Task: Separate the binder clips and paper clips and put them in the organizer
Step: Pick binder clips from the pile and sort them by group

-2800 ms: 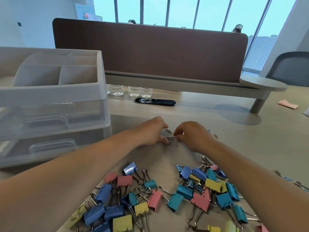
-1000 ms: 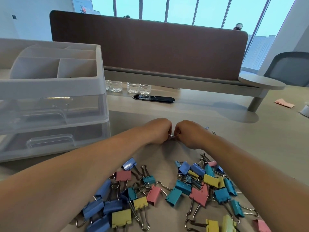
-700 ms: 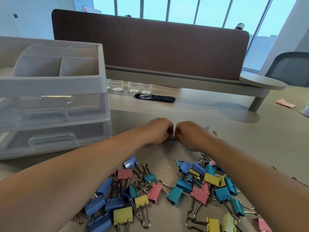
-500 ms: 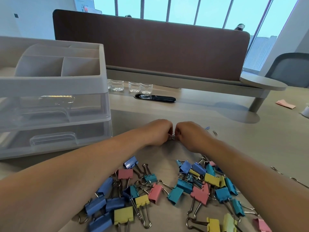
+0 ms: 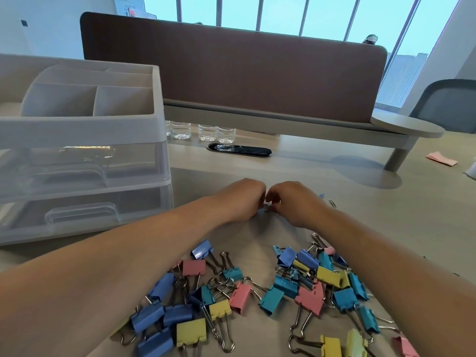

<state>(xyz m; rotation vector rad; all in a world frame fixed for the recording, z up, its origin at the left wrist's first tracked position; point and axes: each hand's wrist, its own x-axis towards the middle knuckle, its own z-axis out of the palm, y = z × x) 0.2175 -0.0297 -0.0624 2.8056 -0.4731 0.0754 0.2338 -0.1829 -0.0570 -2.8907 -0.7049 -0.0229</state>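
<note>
Between both sets of fingertips: paper clips bunched for lifting

At desk centre, beyond the spread of binder clips (image 5: pixel 257 292), a small cluster of paper clips (image 5: pixel 266 207) is pinched from 2 sides. These are judged light, thin, springy wire: slippery singly and apt to tangle or scatter, so best taken as 1 bunch and squeezed inward. Left hand (image 5: pixel 240 199) and right hand (image 5: pixel 293 202) are curled, backs upward, fingertips meeting on the cluster. Both forearms converge low over the desk (image 5: pixel 386 222). Stray clips (image 5: pixel 332 203) lie just beside the right hand. The organizer (image 5: pixel 77 130) stands well apart at left.
</note>
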